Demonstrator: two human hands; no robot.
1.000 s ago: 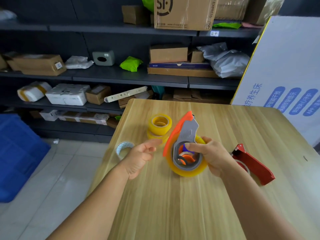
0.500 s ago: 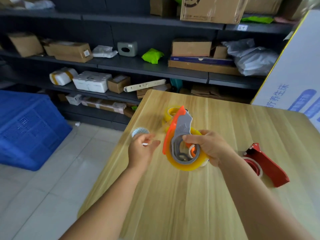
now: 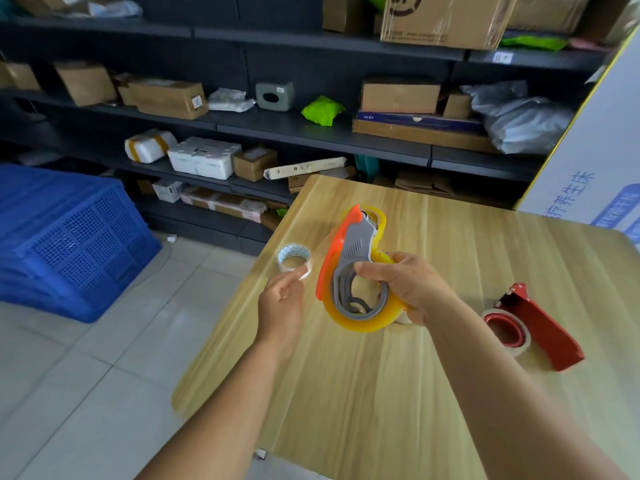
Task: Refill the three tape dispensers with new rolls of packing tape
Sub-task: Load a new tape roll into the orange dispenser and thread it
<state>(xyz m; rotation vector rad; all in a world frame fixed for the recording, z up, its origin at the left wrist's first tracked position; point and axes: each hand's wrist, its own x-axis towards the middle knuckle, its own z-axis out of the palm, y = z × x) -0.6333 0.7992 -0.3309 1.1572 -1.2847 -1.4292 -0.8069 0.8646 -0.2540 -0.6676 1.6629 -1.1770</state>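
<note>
Two hands engaged: my right hand (image 3: 407, 289) grips orange-grey dispenser (image 3: 349, 265), yellow roll (image 3: 363, 320) seated, above table (image 3: 450, 393); left hand (image 3: 282, 301), fingers relaxed, nears white roll (image 3: 294, 258). I advise steadying dispenser before taking roll.

The big white board (image 3: 602, 161) at the table's (image 3: 398, 393) far right corner is showing blue Chinese characters, reading 疗养生床 as far as they are legible, running up its face (smaller white print on blue ovals just below them is cut off and unreadable). On the shelf above that board, a small white tag (image 3: 503, 57) is carrying handwriting too blurred to read. Left of the tag, the large carton (image 3: 446, 19) is bearing a dark logo, cropped.
</note>
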